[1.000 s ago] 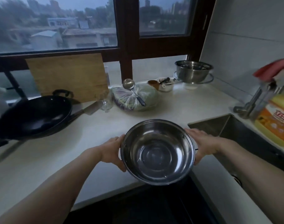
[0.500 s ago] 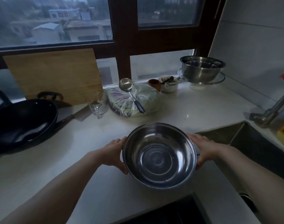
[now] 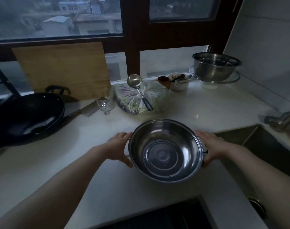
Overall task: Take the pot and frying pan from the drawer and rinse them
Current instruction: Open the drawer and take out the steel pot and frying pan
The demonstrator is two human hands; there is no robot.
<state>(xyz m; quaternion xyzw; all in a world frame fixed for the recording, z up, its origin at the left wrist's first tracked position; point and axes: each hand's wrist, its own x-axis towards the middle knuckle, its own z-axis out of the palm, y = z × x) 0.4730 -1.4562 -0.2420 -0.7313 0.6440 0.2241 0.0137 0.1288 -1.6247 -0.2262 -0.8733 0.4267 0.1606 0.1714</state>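
Note:
A round stainless steel pot [image 3: 165, 151] is held just above the white counter [image 3: 42, 171], open side up and empty. My left hand [image 3: 119, 148] grips its left handle and my right hand [image 3: 210, 146] grips its right handle. A black frying pan [image 3: 25, 118] rests on the counter at the far left, with nothing in it. The steel sink [image 3: 264, 146] lies to the right of the pot, and the tap [image 3: 283, 118] stands behind it at the right edge.
A wooden cutting board [image 3: 63, 70] leans on the window. A cleaver [image 3: 81, 111], a glass jug [image 3: 105, 101], a bagged vegetable with a ladle [image 3: 141, 95], small cups [image 3: 177, 81] and stacked steel bowls [image 3: 215, 66] line the back. A dark opening [image 3: 165, 217] shows below the counter's edge.
The pot has moved forward over the counter in both hands. The view has shifted left and up, so the detergent bottle and the dark opening below have mostly left the frame.

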